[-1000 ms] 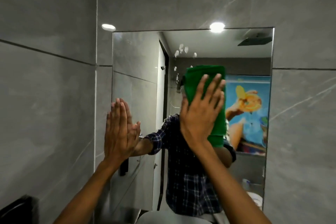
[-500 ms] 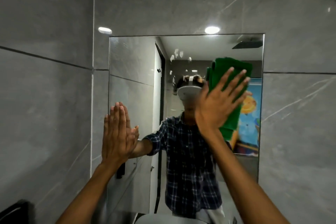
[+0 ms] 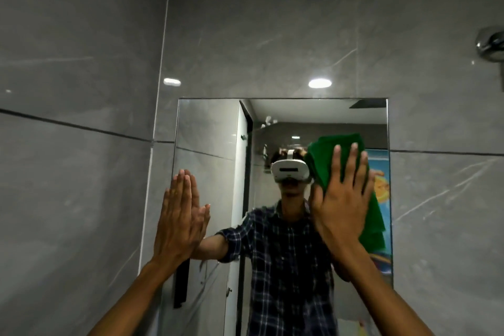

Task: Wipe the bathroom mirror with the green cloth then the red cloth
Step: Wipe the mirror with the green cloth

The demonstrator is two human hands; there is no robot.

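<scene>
The right hand [image 3: 344,199], fingers spread flat, presses the folded green cloth [image 3: 351,188] against the right side of the bathroom mirror [image 3: 207,131]; the left hand [image 3: 178,215] lies flat and empty on its left edge, grey tiled wall [image 3: 272,22] around

No readable text, label, brand or number anywhere: none on mirror [image 3: 207,128], green cloth [image 3: 324,163], or grey wall tiles [image 3: 81,185].

Both forearms [image 3: 131,300] are showing bare at the frame's bottom; mirrored mid-frame, the person is wearing a dark plaid shirt [image 3: 286,267]. A white headset [image 3: 289,169] is sitting strapped on.
</scene>
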